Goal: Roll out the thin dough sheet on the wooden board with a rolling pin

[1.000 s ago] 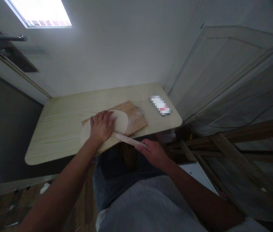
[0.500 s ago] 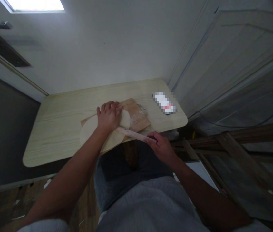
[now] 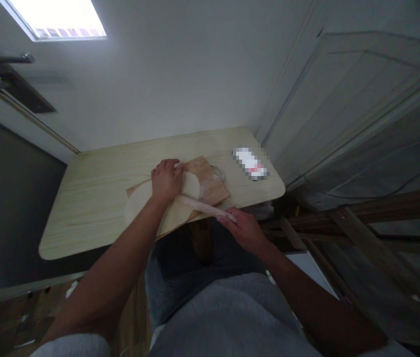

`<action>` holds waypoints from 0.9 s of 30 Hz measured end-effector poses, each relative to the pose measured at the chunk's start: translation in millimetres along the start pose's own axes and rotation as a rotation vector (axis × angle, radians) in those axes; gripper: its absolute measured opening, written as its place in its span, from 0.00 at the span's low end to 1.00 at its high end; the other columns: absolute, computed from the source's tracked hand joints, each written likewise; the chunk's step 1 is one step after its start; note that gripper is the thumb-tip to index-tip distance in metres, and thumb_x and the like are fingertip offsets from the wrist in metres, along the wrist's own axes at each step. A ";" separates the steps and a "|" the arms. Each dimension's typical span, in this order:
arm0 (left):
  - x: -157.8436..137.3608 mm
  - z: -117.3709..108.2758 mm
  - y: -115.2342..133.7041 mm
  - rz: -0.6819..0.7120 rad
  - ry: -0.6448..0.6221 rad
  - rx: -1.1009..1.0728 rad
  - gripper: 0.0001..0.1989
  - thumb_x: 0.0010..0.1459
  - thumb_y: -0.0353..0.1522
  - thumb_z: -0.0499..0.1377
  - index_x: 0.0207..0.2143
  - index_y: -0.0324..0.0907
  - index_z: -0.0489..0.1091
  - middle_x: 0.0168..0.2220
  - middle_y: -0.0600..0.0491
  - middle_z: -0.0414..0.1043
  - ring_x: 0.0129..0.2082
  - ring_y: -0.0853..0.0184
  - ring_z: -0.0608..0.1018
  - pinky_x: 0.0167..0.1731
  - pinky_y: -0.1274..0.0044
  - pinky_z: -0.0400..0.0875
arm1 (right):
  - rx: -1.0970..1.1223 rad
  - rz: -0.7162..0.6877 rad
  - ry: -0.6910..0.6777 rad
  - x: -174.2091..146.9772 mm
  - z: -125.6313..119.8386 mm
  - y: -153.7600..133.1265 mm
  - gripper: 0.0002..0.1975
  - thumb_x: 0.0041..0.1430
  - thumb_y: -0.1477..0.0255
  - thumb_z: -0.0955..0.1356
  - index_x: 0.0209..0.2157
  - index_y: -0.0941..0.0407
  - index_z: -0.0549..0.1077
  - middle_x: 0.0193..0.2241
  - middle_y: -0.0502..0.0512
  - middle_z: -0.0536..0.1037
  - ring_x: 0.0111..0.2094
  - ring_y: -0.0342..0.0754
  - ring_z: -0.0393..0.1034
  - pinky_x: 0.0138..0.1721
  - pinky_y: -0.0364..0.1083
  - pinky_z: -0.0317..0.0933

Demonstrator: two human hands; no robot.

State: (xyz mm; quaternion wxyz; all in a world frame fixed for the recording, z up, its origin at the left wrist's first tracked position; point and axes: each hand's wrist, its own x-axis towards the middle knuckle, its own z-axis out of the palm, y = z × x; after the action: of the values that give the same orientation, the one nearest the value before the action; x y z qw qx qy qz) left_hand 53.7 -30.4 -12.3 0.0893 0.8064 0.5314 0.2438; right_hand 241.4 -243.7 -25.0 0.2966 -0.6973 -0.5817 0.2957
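A flattened dough sheet [image 3: 146,206] is being held down on a wooden cutting board [image 3: 210,181], which is lying on the pale wooden table [image 3: 94,198] near its front edge. The left hand [image 3: 167,179] is being pressed on the far part of the dough, fingers curled over its far edge; no grasp around an object is being shown. A wooden rolling pin [image 3: 204,207] is being laid across the near right part of the dough, its right end projecting past the table edge. The right hand [image 3: 243,229] is being rested on that end, fingers extended rather than wrapped around it. A metal ring [image 3: 219,172] is being shown at the board's right end. A pixelated white object [image 3: 250,162] is lying on the table, right of the board and apart from it.
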 end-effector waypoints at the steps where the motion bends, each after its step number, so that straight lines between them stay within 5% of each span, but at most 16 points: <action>1: -2.4 -1.8 -3.3 -0.011 0.028 -0.021 0.23 0.69 0.44 0.44 0.52 0.42 0.71 0.54 0.44 0.73 0.55 0.56 0.72 0.58 0.62 0.62 | -0.009 0.003 -0.003 -0.7 0.2 -0.2 0.20 0.66 0.52 0.64 0.37 0.55 0.75 0.27 0.51 0.77 0.31 0.49 0.72 0.32 0.44 0.57; 5: -21.6 -9.2 -11.3 -0.003 0.064 0.000 0.23 0.69 0.43 0.45 0.55 0.42 0.69 0.55 0.44 0.72 0.57 0.56 0.71 0.59 0.62 0.60 | -0.027 -0.002 -0.015 -1.9 -0.5 -0.4 0.20 0.66 0.52 0.64 0.35 0.54 0.74 0.27 0.51 0.77 0.30 0.48 0.72 0.31 0.43 0.56; 10: -37.9 -11.1 -5.6 0.037 -0.069 0.153 0.25 0.69 0.45 0.42 0.63 0.47 0.62 0.65 0.44 0.62 0.65 0.51 0.62 0.63 0.51 0.50 | -0.018 -0.001 -0.011 -2.0 -0.8 -0.7 0.20 0.66 0.52 0.64 0.34 0.54 0.75 0.25 0.51 0.76 0.29 0.48 0.72 0.31 0.43 0.56; 16: -24.9 -7.6 -0.2 0.031 -0.137 0.147 0.27 0.69 0.45 0.40 0.65 0.51 0.59 0.67 0.44 0.58 0.67 0.49 0.58 0.63 0.43 0.45 | 0.031 0.008 0.024 -1.3 0.0 3.9 0.20 0.66 0.52 0.63 0.39 0.54 0.76 0.29 0.52 0.79 0.32 0.49 0.73 0.33 0.44 0.59; 27: -1.7 4.4 11.2 0.043 -0.160 0.120 0.28 0.69 0.48 0.40 0.66 0.52 0.58 0.67 0.45 0.59 0.67 0.49 0.58 0.63 0.43 0.45 | 0.101 0.069 0.062 5.2 -3.4 10.4 0.21 0.65 0.52 0.64 0.42 0.55 0.76 0.28 0.51 0.78 0.30 0.49 0.73 0.33 0.44 0.60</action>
State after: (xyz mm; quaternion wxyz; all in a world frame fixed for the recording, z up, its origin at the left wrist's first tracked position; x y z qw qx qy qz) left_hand 64.4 -36.1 -12.1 0.0777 0.8383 0.5189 0.1483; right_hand 251.4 -240.4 -31.1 0.3390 -0.7099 -0.5321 0.3131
